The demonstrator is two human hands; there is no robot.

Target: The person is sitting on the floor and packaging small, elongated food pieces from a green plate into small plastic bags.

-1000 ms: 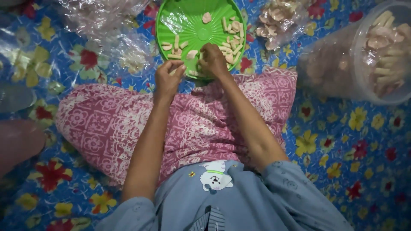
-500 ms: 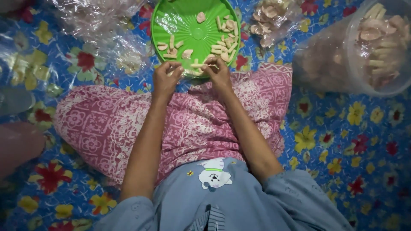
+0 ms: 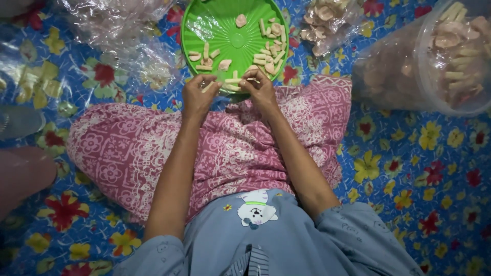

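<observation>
Blue flowered floor mat (image 3: 409,168) carries a green plate (image 3: 225,30) of pale sticks (image 3: 232,80), pinched between left hand (image 3: 198,97) and right hand (image 3: 260,88)

view: single camera on my head | facing: straight down over my lap onto the floor mat (image 3: 409,168) | range: close, within my arms' reach | frame: my chest at bottom, green plate (image 3: 204,25) at top
</observation>
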